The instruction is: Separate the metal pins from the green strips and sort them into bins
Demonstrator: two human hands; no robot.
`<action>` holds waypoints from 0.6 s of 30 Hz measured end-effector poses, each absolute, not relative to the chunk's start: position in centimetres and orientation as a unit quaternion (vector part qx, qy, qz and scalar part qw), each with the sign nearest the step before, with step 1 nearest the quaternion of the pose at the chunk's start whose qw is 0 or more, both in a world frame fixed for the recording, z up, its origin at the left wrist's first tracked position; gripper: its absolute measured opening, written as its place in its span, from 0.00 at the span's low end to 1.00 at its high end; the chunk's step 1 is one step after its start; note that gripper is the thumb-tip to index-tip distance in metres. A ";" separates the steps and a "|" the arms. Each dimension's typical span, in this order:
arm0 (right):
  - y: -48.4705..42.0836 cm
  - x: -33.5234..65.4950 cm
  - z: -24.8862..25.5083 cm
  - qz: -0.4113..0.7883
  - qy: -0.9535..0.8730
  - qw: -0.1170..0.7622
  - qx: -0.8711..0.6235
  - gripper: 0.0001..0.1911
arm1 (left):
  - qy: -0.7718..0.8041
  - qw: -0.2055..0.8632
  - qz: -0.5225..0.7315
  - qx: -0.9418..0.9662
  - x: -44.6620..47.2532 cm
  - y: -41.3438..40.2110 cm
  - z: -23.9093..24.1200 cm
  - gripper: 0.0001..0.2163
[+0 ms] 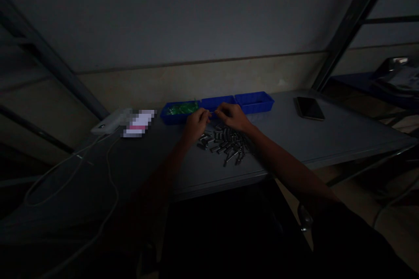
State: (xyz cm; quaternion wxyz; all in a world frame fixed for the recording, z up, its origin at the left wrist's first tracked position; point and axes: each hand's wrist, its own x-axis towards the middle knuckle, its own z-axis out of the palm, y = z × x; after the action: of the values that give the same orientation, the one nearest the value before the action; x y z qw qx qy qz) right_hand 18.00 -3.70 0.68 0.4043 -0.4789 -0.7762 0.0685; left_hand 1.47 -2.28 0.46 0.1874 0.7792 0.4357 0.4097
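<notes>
Grey metal, in short cylindrical pieces, lies in a loose heap of small metal parts (225,146) on the dark tabletop (278,144), just in front of the hands; take that heap as the centre of the clock. The left hand (197,124) is at ten o'clock, its fingers bent inward, and the right hand (231,115) is at twelve, above the far edge of the heap, its fingers also bent. The fingertips of the two hands face each other, near together; in this dim light I cannot tell whether either hand is closed on anything small. Behind them stand three blue bins in a row: the left bin (175,119) at eleven o'clock, with green material (183,108) in it, the middle bin (216,100) near twelve, partly hidden by the hands, and the right bin (262,107) toward one. Between two and three o'clock, well apart, lies a dark flat device (310,108). Between nine and ten is a pixelated white-and-pink patch (139,123), with a white box (106,124) just beyond it and pale cables (111,174) trailing toward eight.
</notes>
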 end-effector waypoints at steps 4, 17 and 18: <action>-3.6 18.2 1.0 0.044 -0.767 0.388 -0.509 0.13 | 0.440 0.189 0.395 0.784 1.4 -2.2 0.2 0.14; -2.1 24.9 0.9 -0.044 -0.473 0.409 -0.779 0.16 | 0.400 0.095 0.298 0.861 2.1 -2.5 -0.8 0.11; -2.0 25.0 0.8 -0.040 -0.469 0.404 -0.785 0.15 | 0.399 0.091 0.291 0.865 2.1 -2.5 -0.9 0.11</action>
State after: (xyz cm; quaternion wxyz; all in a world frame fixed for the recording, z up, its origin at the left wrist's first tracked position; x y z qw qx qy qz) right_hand 24.96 -2.01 0.83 0.4037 -0.7848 -0.4686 -0.0395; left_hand 2.12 -2.54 -0.86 0.0911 0.8647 0.3989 0.2913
